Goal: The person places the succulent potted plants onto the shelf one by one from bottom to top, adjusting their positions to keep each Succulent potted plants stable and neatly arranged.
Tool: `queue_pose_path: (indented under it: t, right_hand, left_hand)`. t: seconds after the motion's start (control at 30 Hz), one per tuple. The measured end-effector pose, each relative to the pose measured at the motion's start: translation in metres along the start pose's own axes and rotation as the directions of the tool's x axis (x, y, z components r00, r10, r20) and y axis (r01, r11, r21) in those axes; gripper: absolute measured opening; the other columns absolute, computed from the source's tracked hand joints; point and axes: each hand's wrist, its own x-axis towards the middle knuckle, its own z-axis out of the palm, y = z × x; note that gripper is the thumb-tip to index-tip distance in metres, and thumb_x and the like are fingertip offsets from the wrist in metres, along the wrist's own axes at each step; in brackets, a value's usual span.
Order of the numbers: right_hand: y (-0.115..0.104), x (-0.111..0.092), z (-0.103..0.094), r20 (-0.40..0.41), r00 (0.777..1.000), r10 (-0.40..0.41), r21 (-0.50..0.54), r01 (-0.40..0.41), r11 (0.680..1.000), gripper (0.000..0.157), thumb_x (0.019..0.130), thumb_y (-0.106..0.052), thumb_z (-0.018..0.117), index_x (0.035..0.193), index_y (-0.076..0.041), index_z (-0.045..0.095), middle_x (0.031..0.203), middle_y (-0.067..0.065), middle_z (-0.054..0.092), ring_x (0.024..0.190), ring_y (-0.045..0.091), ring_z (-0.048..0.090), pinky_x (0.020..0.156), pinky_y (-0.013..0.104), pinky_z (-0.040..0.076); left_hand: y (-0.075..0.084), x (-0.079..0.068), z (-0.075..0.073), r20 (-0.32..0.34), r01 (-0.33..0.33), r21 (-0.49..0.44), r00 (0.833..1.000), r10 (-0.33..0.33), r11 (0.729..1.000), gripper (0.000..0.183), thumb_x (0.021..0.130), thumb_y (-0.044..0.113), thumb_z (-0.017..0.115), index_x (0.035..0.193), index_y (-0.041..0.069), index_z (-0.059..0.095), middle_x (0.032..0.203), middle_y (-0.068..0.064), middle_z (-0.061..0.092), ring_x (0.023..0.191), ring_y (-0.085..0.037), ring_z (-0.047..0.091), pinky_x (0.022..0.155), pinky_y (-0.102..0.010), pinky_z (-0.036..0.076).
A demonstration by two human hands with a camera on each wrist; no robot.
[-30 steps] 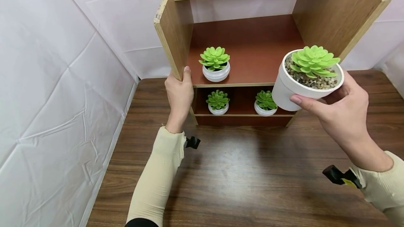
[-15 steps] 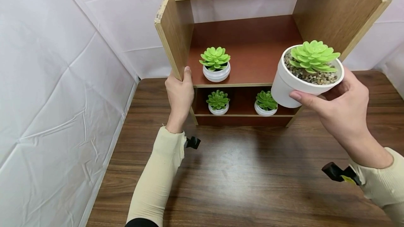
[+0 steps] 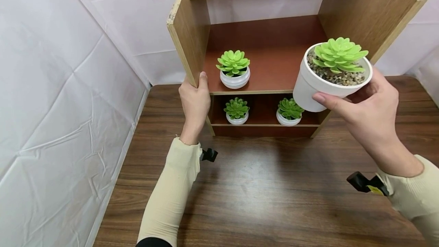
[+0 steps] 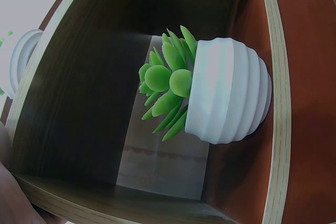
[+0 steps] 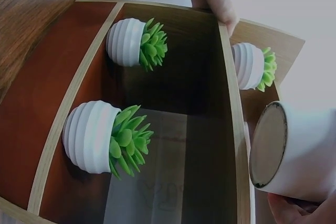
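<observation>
A wooden shelf unit (image 3: 267, 39) with reddish-brown boards stands on the table. My left hand (image 3: 194, 100) grips the front edge of its left side panel. Raised in front of the shelf's right half, a large white pot (image 3: 310, 87) with pebbles and a light green succulent (image 3: 340, 54) is held by my right hand (image 3: 374, 108), thumb on the near wall. In the right wrist view the pot's underside (image 5: 269, 145) shows, apart from the board. A small potted succulent (image 3: 234, 69) sits at the left of the middle shelf.
Below, the lower shelf bears two small potted succulents, one at left (image 3: 236, 111) and one at right (image 3: 289, 113), partly behind the large pot. Dark wooden table (image 3: 253, 193) spreads in front. White sheeting (image 3: 68, 98) hangs at the left and behind.
My right hand has lifted the large potted succulent a little, away from me and slightly leftward. The left hand and the shelf unit look the same.
</observation>
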Motion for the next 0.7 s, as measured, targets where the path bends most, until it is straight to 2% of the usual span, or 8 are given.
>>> queue_pose_path:
  t: [0.23,0.57,0.7]
  right_hand:
    - [0.001,0.003,0.005,-0.023,0.999,0.042,0.014,-0.042,0.999,0.071,0.059,0.023,0.08,0.125,0.006,0.062,0.117,0.02,0.063,0.1,0.023,0.062,0.081,0.022,0.048]
    - [0.003,0.013,0.009,-0.037,0.998,0.048,-0.068,-0.05,0.996,0.071,0.061,0.018,0.083,0.127,0.001,0.063,0.119,0.019,0.063,0.102,0.024,0.061,0.084,0.022,0.047]
    - [0.005,0.018,0.009,-0.041,0.998,0.053,-0.124,-0.058,0.991,0.071,0.062,0.016,0.084,0.127,-0.002,0.064,0.12,0.018,0.063,0.103,0.023,0.061,0.085,0.022,0.047]
  left_hand:
    - [-0.001,0.0,0.001,-0.003,0.006,0.008,1.0,-0.006,1.0,0.021,0.097,0.019,0.058,0.083,0.003,0.059,0.061,-0.005,0.05,0.057,-0.017,0.045,0.053,-0.033,0.036]
    - [-0.001,0.001,0.0,-0.001,-0.011,-0.004,1.0,0.011,1.0,0.023,0.098,0.019,0.057,0.08,0.004,0.057,0.059,-0.004,0.045,0.054,-0.016,0.043,0.051,-0.032,0.034]
    - [-0.001,0.0,-0.001,0.004,-0.007,-0.003,1.0,0.007,1.0,0.023,0.098,0.019,0.057,0.082,0.003,0.058,0.06,-0.004,0.048,0.055,-0.016,0.044,0.052,-0.032,0.035]
